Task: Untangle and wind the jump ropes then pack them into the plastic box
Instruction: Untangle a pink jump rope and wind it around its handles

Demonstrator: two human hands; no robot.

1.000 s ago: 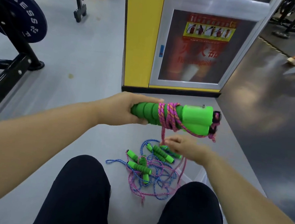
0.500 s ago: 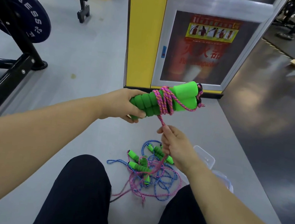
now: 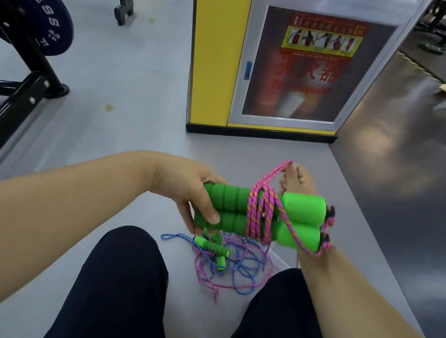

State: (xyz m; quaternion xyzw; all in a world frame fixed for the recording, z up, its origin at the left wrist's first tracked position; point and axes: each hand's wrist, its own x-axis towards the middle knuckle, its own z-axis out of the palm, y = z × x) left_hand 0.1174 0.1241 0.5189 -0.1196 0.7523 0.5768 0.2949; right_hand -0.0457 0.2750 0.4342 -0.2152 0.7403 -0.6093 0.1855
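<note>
Tangled heap of pink and blue braided cords with ribbed foam grips (image 3: pixel 232 265) lies on the floor between the knees, unsorted. Plastic box not clearly seen. Left hand (image 3: pixel 185 192) grips the paired soft green foam handles (image 3: pixel 300 223). Pink woven rope (image 3: pixel 262 215) circles them in several turns. Right hand (image 3: pixel 297 182), behind, pinches the free strand. First rope partway wound, probably.

Held handles: two bright green ribbed foam handles (image 3: pixel 300 223) are lying level, side by side and touching, with the left hand (image 3: pixel 185 189) gripping their ribbed ends.
Wound cord: a pink braided cord with orange flecks (image 3: pixel 259 215) is wrapping their middle in several turns, one strand rising to the right hand (image 3: pixel 297 182), which is pinching it.
Floor pile: a tangle of pink and blue ropes (image 3: pixel 243 269) with smaller green handles (image 3: pixel 213 247) is lying on the grey floor (image 3: pixel 136 130).
</note>
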